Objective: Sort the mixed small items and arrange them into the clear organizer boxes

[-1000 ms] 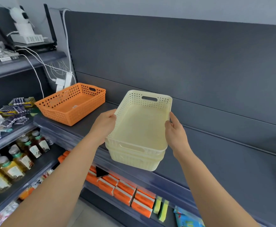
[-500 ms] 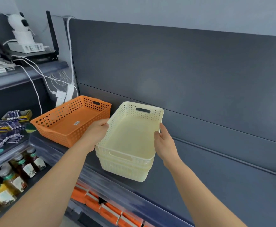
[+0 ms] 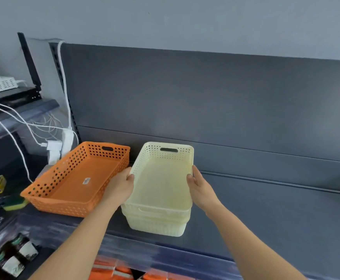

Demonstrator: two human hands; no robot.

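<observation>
A stack of cream perforated baskets [image 3: 161,184], nested one inside another, is over the dark grey shelf [image 3: 245,225], its base at or just above the surface. My left hand [image 3: 121,185] grips the stack's left rim and my right hand [image 3: 198,185] grips its right rim. The top basket is empty. An empty orange perforated basket [image 3: 78,180] with a small label inside sits on the same shelf, just left of the cream stack and close to my left hand.
The shelf's dark back panel [image 3: 205,102] rises behind the baskets. White cables and a plug block [image 3: 57,147] hang at the left. Bottles [image 3: 13,257] stand on a lower left shelf, orange packets [image 3: 112,269] below. A yellow-green sponge [image 3: 13,203] lies beside the orange basket.
Both hands carried the cream basket stack forward and down towards the shelf, closer to the orange basket. The camera view tilted up, so the lower shelves dropped out of sight.
</observation>
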